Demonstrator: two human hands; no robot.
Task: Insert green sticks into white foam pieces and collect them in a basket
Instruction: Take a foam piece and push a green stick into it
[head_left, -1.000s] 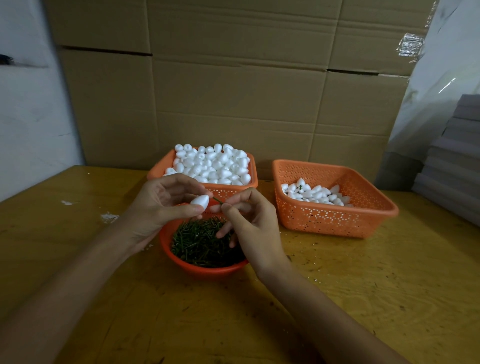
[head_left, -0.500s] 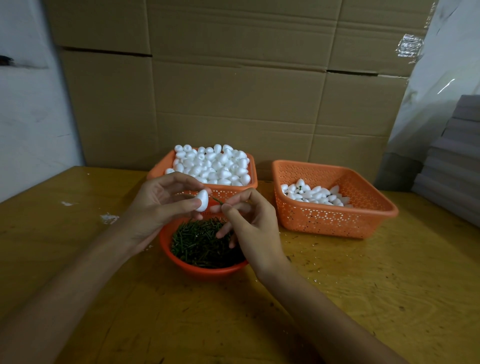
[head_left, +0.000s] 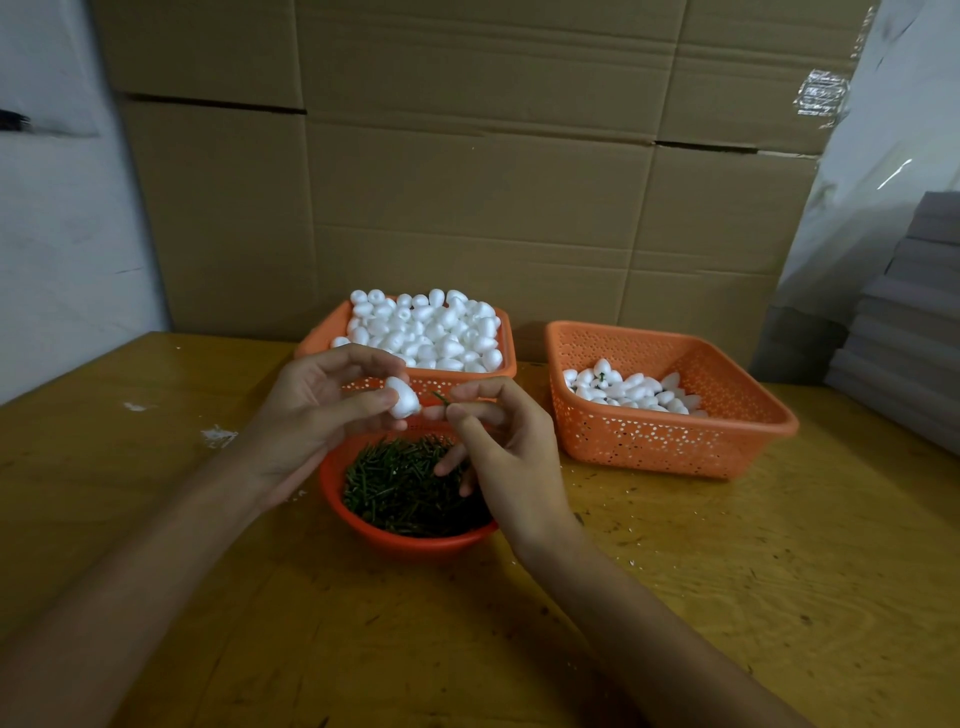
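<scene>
As we look down across the table (head_left: 727, 597), the nearest thing to us is the bowl (head_left: 415, 545), heaped with sticks (head_left: 400, 483), and both hands are working just above it. Left hand (head_left: 306, 421) first: thumb and fingertips are curled round one foam piece (head_left: 402, 400), pinching it with one end turned to the right. Over to the right hand (head_left: 504, 457): thumb and forefinger pinch a single stick (head_left: 440, 397), the other fingers loosely curled over the bowl. Stick and foam sit just beside each other, though we cannot tell whether the tip touches. We judge this to be the insertion step, lined up and not yet driven home.

What comes next, we reckon, is a short, straight push of the stick into the end of the foam, with the left hand bracing without squeezing. Foam dents easily and a thin stick can go in crooked, so aim counts for more than force. After that comes a reach across to the right.

Farther back, the left basket (head_left: 322, 338) is piled high with bare foam, so there is plenty left to do. The right basket (head_left: 675, 447) holds a shallow layer of pieces, at least one showing a green stub, so we take it for the collecting basket. Behind it all stands a wall of boxes (head_left: 467, 182).
</scene>
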